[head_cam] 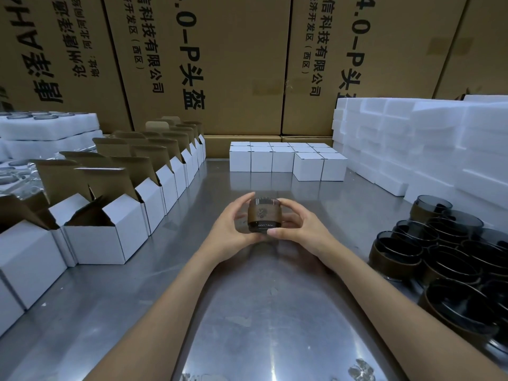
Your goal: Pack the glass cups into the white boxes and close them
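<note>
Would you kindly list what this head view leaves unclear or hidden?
- Glass cup: its mouth is turned away, its sides covered by the left hand and right hand.
- Closed white boxes: contents hidden by their lids.
- Cup stack: cut off by the right edge.
- Open white boxes: the row is cut off by the left edge.

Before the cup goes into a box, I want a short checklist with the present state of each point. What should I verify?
1. Dark glass cup with brown sleeve held securely: ok, left hand and right hand both grip it.
2. Open white cardboard box within reach: ok, flaps up.
3. Box interior free: cannot tell.
4. Path over the steel table: ok.
5. Cup undamaged: cannot tell.
</note>
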